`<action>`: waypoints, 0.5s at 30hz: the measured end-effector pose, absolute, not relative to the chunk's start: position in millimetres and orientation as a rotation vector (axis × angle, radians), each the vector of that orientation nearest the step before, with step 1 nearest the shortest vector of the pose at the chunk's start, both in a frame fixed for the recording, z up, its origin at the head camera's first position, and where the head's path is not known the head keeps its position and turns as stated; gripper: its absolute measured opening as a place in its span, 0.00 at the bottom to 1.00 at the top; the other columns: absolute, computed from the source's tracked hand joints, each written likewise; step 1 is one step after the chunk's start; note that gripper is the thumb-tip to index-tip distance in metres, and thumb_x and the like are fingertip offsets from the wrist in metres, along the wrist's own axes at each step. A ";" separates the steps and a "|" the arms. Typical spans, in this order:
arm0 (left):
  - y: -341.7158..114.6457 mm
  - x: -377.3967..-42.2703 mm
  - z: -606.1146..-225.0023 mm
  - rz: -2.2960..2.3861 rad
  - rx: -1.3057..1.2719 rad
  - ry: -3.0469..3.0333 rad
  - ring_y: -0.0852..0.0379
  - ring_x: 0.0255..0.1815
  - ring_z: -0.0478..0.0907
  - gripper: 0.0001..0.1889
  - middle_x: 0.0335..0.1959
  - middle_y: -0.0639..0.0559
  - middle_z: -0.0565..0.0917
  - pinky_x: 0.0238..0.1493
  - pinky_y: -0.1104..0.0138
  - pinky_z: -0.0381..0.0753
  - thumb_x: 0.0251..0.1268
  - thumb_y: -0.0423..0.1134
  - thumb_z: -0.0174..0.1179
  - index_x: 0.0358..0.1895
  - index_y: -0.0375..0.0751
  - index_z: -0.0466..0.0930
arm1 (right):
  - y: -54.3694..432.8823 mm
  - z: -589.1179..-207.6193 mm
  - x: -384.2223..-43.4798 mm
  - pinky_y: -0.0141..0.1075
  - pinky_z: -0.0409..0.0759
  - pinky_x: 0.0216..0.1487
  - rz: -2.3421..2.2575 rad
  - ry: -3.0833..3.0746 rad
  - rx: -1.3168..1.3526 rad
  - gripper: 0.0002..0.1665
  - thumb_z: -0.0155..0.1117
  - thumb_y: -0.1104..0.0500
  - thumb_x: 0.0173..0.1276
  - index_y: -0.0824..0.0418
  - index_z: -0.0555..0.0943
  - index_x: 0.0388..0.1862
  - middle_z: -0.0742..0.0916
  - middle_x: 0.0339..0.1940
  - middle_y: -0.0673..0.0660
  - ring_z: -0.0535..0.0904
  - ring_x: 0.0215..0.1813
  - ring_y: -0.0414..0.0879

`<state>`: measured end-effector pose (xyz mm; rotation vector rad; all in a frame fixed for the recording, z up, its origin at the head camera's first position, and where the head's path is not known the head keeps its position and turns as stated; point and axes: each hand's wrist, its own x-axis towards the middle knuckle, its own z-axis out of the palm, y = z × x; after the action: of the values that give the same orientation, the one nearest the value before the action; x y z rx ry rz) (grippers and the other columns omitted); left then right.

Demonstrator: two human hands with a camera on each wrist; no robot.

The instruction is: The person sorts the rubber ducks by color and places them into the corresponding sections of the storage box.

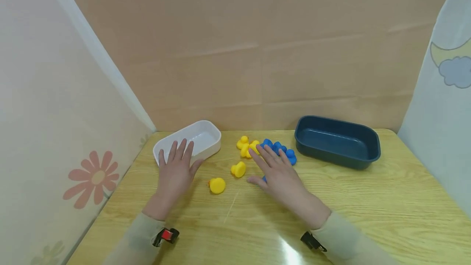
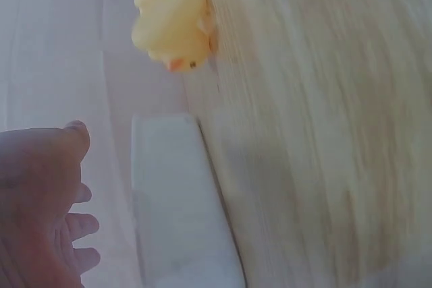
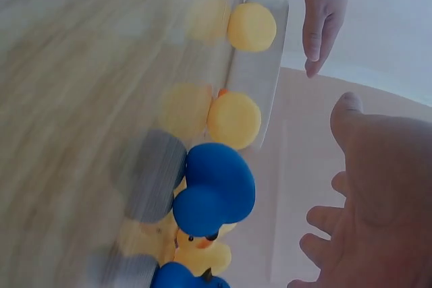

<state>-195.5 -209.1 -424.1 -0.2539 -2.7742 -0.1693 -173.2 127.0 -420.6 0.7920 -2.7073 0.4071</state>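
My left hand is held over the near side of the white tray, its fingers spread and nothing in it. To the right, my right hand reaches over the table with straight fingers, also holding nothing. One blue toy duck lies close under it, mostly hidden by the hand in the head view. Two yellow toy ducks sit between the hands. Beyond the right fingertips, several yellow ducks and several blue ducks cluster together. The left wrist view shows a yellow duck beyond the left thumb.
A dark blue tray stands at the back right of the wooden table. Behind the table hangs a brown cloth. Pale curtains close both sides, the left one bearing a pink flower.
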 end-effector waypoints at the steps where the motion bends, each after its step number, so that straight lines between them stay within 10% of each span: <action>1: -212.4 -196.2 -424.8 -0.179 -0.242 -2.778 0.32 0.89 0.51 0.38 0.87 0.35 0.63 0.82 0.25 0.42 0.87 0.58 0.57 0.86 0.37 0.65 | 124.7 -421.4 -173.8 0.68 0.53 0.86 0.405 -2.706 0.799 0.51 0.65 0.33 0.80 0.54 0.62 0.91 0.66 0.89 0.62 0.58 0.89 0.62; 15: -246.5 -203.0 -425.4 -0.282 -0.132 -2.808 0.26 0.88 0.49 0.36 0.87 0.31 0.60 0.80 0.22 0.42 0.92 0.57 0.49 0.87 0.36 0.62 | 103.5 -426.5 -174.0 0.67 0.51 0.87 0.503 -2.748 0.894 0.52 0.67 0.34 0.80 0.52 0.60 0.92 0.66 0.90 0.61 0.58 0.89 0.62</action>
<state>-203.0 -246.5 -425.4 -0.1316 -2.8082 -0.2817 -174.0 103.5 -426.5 0.8942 -2.7478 0.5033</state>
